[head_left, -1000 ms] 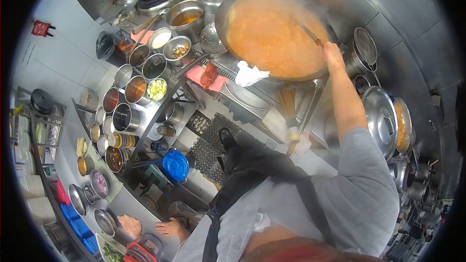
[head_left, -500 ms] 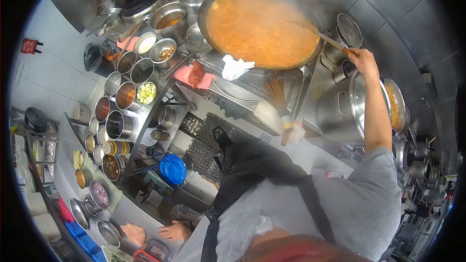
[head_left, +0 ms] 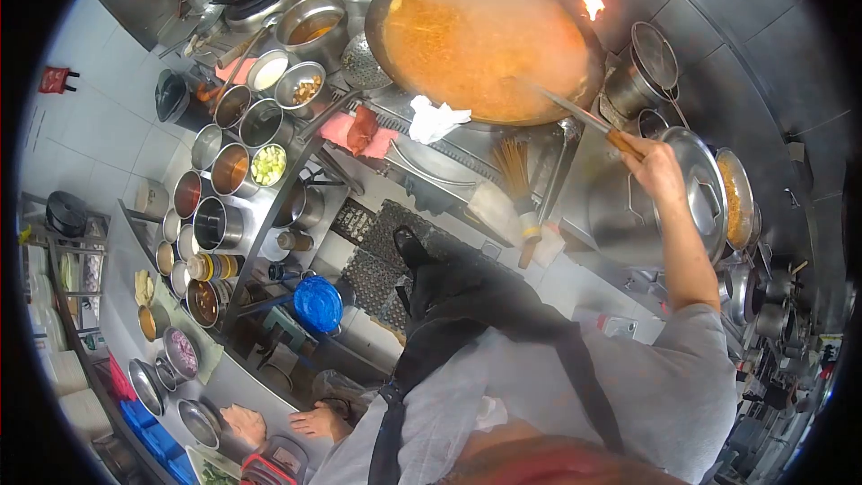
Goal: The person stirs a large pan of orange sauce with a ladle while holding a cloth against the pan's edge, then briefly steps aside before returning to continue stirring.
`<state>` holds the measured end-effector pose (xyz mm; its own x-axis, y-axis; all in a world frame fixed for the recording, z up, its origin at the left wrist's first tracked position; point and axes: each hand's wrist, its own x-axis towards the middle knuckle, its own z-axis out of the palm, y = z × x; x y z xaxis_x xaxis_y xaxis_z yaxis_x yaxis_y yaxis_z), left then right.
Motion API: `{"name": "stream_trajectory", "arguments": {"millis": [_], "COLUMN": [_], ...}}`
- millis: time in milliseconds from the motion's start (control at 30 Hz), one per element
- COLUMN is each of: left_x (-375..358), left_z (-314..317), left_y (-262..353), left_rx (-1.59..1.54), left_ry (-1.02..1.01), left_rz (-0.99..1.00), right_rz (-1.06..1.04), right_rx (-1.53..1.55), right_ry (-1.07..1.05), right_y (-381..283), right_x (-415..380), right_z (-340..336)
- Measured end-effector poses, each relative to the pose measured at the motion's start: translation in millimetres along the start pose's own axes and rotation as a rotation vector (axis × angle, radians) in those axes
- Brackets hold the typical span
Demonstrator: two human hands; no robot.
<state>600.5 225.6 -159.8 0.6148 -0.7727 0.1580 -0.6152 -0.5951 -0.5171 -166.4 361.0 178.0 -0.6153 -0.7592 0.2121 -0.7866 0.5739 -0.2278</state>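
My right hand is wrapped round the wooden handle of a long metal ladle. The ladle's far end is hidden in the steaming orange-red food of a large wok. On the counter at the lower left, my left hand lies flat with its fingers apart, holding nothing. Beside it is a pale pink piece that I cannot make out clearly. A red-lidded container is close by.
A flame burns behind the wok. Lidded pot and strainer stand at the right. A white cloth and bamboo brush lie in front of the wok. Metal pots fill the left shelf; below is a blue-covered bucket.
My right hand has moved left and down with the ladle, whose shaft now shows more. A bright flame has appeared behind the wok. My left hand still rests on the counter.
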Motion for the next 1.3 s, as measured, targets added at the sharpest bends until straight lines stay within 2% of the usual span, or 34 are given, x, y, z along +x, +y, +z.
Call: {"name": "stream_trajectory", "arguments": {"millis": [333, 433, 533, 667, 767, 833, 933, 1000, 1200, 1267, 1300], "left_x": [-1.6, -3.4, -3.9, -2.1, -1.9, -1.1, -0.8, -0.8, -3.7, -3.6, -2.8], "left_z": [-9.9, -17.9, -20.7, -16.4, -14.4, -12.4, -8.9, -6.9, -16.1, -11.8, -9.4], "left_y": [-0.7, -0.9, -0.5, 2.2, 1.1, 1.6, 0.7, 1.9, 5.7, 5.9, 6.2], "left_rx": [0.022, 0.029, 0.030, 0.018, 0.013, 0.009, 0.003, -0.002, 0.001, 0.004, 0.006], "left_ry": [-0.018, -0.029, -0.045, -0.044, -0.045, -0.046, -0.044, -0.039, -0.007, 0.024, 0.025], "left_rz": [0.015, 0.016, 0.010, -0.009, 0.005, 0.009, 0.002, 0.004, -0.026, -0.042, -0.035], "right_rz": [-0.089, 0.046, 0.109, 0.146, 0.246, 0.366, 0.409, 0.292, 0.366, 0.270, 0.308], "right_rx": [0.073, -0.033, -0.041, -0.042, -0.086, -0.208, -0.137, -0.136, -0.170, -0.141, -0.143], "right_ry": [0.032, -0.077, -0.059, -0.025, -0.020, -0.106, -0.037, 0.029, 0.046, 0.080, 0.064], "right_y": [-22.1, -36.1, -46.1, -26.4, -13.6, 9.6, 26.9, 38.6, 44.0, 58.8, 53.9], "right_x": [74.9, 102.0, 127.6, 162.5, 182.6, 194.6, 186.5, 175.0, 120.9, 102.3, 92.5], "right_z": [77.7, 99.5, 107.8, 123.6, 121.1, 120.6, 96.9, 77.6, -6.5, -27.5, -40.7]}}
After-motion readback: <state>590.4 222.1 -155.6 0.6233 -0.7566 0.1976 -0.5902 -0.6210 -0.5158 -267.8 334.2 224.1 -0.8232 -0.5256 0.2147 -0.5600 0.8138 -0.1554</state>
